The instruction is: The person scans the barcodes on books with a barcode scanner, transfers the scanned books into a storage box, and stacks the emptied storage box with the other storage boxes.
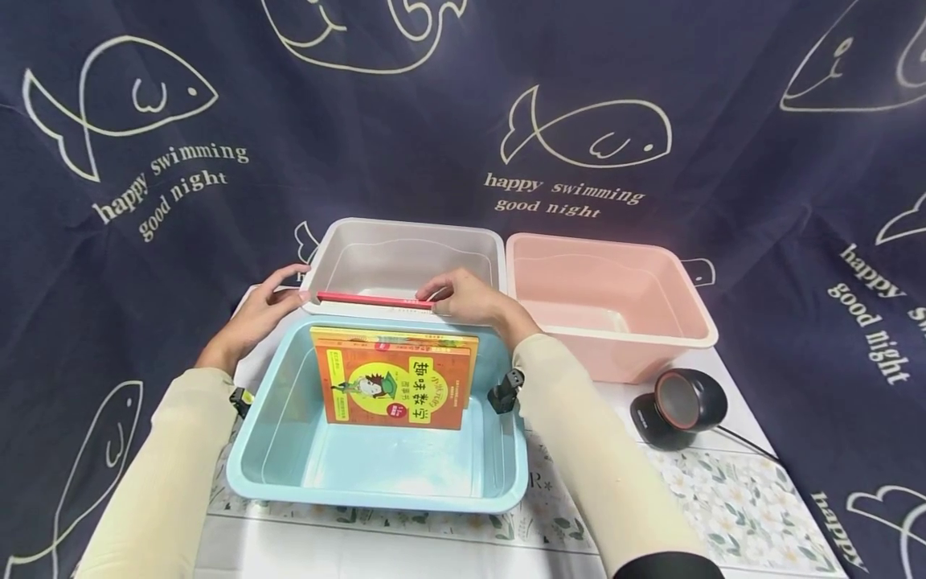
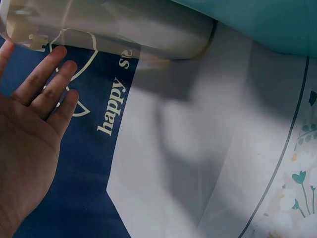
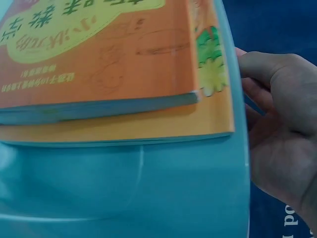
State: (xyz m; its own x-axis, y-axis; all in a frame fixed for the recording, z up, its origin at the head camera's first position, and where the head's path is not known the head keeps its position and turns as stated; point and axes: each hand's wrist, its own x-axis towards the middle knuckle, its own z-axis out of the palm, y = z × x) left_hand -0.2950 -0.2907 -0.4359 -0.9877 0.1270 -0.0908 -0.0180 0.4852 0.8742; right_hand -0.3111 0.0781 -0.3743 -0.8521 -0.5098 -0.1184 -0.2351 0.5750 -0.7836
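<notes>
My right hand [image 1: 466, 299] pinches the right end of a thin red book [image 1: 372, 301]. It shows edge-on, as a narrow red strip along the front rim of the grey bin [image 1: 405, 233]. My left hand [image 1: 264, 314] is at that bin's left front corner, thumb close to the strip's left end. In the left wrist view its fingers [image 2: 52, 82] extend loosely beside the bin's outer wall. Nearer me, orange and yellow books [image 1: 394, 386] stand upright against the far wall of the blue bin [image 1: 376, 500]. The right wrist view shows my right hand [image 3: 285, 114] beyond the blue rim.
A pink bin [image 1: 608, 354] stands right of the grey one. Farther right is a small black round device [image 1: 687, 402] with a cable. The bins stand on a white table with a floral cloth [image 1: 738, 498]. A dark blue fish-print curtain [image 1: 434, 145] hangs behind.
</notes>
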